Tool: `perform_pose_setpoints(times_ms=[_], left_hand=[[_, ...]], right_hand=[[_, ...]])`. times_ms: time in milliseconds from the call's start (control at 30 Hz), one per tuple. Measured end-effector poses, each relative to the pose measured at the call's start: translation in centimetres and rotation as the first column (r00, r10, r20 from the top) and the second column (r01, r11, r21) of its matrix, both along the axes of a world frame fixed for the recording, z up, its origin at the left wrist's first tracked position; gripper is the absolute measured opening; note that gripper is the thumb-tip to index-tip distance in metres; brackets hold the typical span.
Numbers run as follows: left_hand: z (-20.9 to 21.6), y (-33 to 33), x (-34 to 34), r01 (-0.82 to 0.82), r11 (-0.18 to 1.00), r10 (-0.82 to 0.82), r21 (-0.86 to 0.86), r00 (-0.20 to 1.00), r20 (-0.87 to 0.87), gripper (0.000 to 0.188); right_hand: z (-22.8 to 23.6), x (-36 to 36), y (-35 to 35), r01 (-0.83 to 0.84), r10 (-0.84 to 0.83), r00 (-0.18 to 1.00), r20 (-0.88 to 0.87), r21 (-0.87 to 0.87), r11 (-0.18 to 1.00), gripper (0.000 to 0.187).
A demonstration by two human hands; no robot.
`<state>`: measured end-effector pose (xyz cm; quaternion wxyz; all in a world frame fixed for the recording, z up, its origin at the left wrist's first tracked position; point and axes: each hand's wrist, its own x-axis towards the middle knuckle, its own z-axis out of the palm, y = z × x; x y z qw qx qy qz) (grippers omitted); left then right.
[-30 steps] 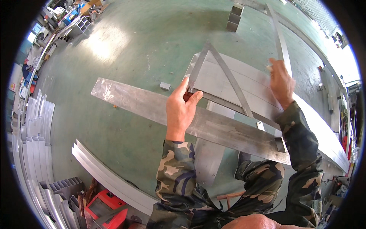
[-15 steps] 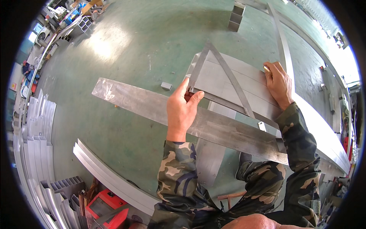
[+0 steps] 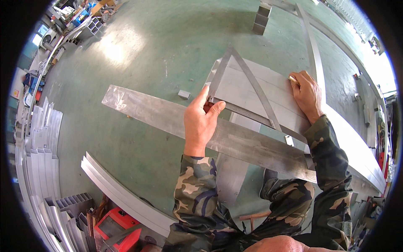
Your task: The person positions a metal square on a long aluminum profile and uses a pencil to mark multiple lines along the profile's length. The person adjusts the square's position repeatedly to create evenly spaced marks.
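Observation:
A flat-armed metal triangle square lies across the end of a wide silver metal profile, its thick edge along the profile's near side. My left hand pinches the square's left corner between thumb and fingers, at the profile's edge. Over the far right part of the profile, my right hand is closed around a short pale stick; whether it is chalk or a pencil I cannot tell. Beneath the profile runs a long, flat metal bar, reaching out to the left.
A small metal block lies on the green floor beyond my left hand. Long profiles rest at lower left, near a red machine. Stacked square tubes stand at the back; a long rail runs at the right.
My right hand has shifted very slightly, and the tip of the pale stick sits a little lower over the profile. My left hand keeps its hold on the triangle square.

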<state>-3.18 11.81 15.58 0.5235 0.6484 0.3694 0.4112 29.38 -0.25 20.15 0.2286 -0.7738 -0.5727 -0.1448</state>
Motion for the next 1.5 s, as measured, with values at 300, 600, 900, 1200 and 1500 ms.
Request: perform_pose_setpoints(times_ms=[300,600,900,1200,1500], left_hand=[[0.0,0.0,-0.2,-0.024,1.000,0.024,0.010,0.999,-0.029,0.075],[0.1,-0.2,-0.1,-0.032,0.999,0.032,-0.017,0.999,-0.024,0.077],[0.1,-0.3,0.1,-0.059,0.998,0.059,0.007,0.997,-0.052,0.079],[0.0,-0.2,0.2,-0.032,0.999,0.031,-0.022,0.999,-0.029,0.077],[0.6,-0.3,-0.4,-0.050,0.999,0.048,-0.022,0.996,-0.075,0.075]], right_hand=[[0.6,0.0,-0.5,0.069,-0.069,0.998,0.008,0.034,0.997,0.018],[0.7,-0.5,0.1,-0.027,0.022,0.990,0.137,0.035,0.999,0.024],[2.3,-3.0,-4.8,-0.150,0.140,0.986,0.089,0.125,0.981,0.034],[1.4,-5.8,-3.0,-0.193,0.191,0.980,0.055,0.031,0.981,0.033],[2.8,2.0,-2.2,0.022,-0.038,0.989,0.142,0.113,0.993,0.023]])
